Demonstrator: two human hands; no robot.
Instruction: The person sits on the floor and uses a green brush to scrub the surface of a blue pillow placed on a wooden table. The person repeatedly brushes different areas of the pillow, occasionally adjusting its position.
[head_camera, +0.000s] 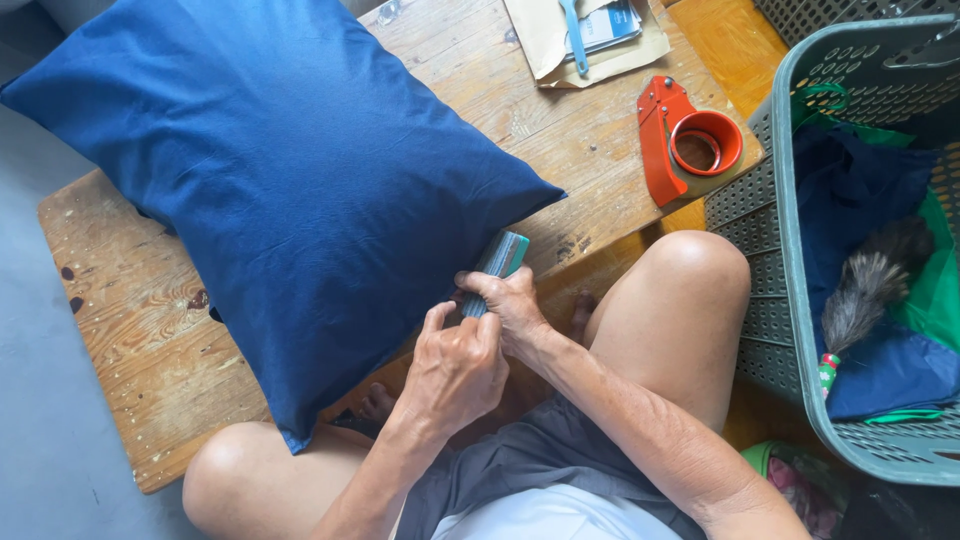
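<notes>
Starting with the biggest item: low wooden table (120, 290), worn and stained, used as the landmark here. Dark blue pillow (270, 170) lies across most of the table, its near corner hanging over the table's near edge toward the person's lap. Green perforated plastic basket (790, 230) stands just off the table's right end, touching or nearly touching it; inside it are blue cloth (850, 200), green fabric and a grey feather duster (865, 290) with a red-and-green handle. Person's bare knees sit at the table's near side, one under the pillow's overhanging corner, one by the basket. Orange tape dispenser (680, 145) sits on the table's right end, just beside the basket. Brown envelope (555, 45) with a blue pen-like item and a card on top lies at the table's far edge. Left hand (455, 370) is at the table's near edge, below the pillow's lower side, fingers curled, thumb and forefinger pinching at the base of a small teal-and-grey block (498, 262). Right hand (510, 300) is closed around that same block, gripping its lower part. Block rests against the pillow's edge, tilted, upper end over the table's near edge. Can't tell what the block is.
</notes>
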